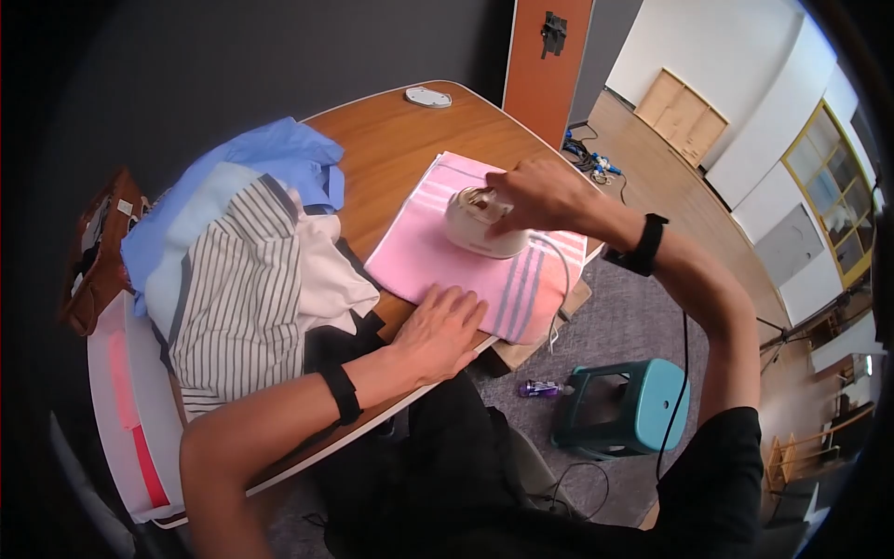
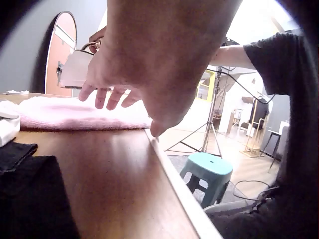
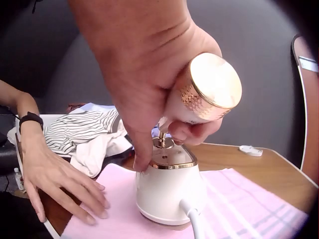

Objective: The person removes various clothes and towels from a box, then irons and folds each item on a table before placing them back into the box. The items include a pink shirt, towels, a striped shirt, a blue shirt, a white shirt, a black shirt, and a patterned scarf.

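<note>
A pink towel (image 1: pixel 428 238) with white, grey and orange stripes lies folded flat on the wooden table. On it stands a white iron (image 3: pixel 169 194) with gold trim and a cord at its rear. My right hand (image 1: pixel 540 197) grips the iron's handle (image 3: pixel 204 94), fingers wrapped round it and the thumb down along the body. With fingers spread and straight, my left hand (image 1: pixel 436 337) rests at the towel's near edge, fingertips on the cloth. In the left wrist view those fingers (image 2: pixel 114 97) reach over the pink edge.
A heap of clothes, with a striped shirt (image 1: pixel 242 279) and a blue garment (image 1: pixel 279 158), covers the table's left. A white iron rest (image 1: pixel 428 97) lies at the far edge. Beside the table stand a brown bag (image 1: pixel 102 252) and a teal stool (image 1: pixel 643 405). The cord (image 1: pixel 566 279) hangs over the edge.
</note>
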A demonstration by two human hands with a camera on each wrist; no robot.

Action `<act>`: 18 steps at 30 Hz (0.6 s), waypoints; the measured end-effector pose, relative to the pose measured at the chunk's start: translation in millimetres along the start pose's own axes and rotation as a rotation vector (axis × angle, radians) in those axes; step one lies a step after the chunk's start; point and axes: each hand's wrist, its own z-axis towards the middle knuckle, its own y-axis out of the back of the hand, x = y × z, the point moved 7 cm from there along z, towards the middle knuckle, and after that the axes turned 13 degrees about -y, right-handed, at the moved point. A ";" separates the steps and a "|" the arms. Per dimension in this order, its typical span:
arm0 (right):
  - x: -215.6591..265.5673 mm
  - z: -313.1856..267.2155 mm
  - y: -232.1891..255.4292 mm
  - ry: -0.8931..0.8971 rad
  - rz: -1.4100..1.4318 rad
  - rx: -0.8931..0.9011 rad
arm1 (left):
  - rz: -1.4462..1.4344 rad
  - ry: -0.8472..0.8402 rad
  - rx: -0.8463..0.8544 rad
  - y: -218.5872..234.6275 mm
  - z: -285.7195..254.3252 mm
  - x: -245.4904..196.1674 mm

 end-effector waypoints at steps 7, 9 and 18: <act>0.4 47.4 -44.7 -0.030 0.036 0.049 | 0.115 0.068 0.203 -17.2 -11.6 -0.4; -25.7 61.6 -46.4 -0.123 -0.021 0.042 | 0.132 0.065 0.216 -15.6 -11.1 -1.5; -191.4 100.1 -81.1 -0.540 -0.011 0.001 | 0.100 0.059 0.178 -11.6 -11.7 2.3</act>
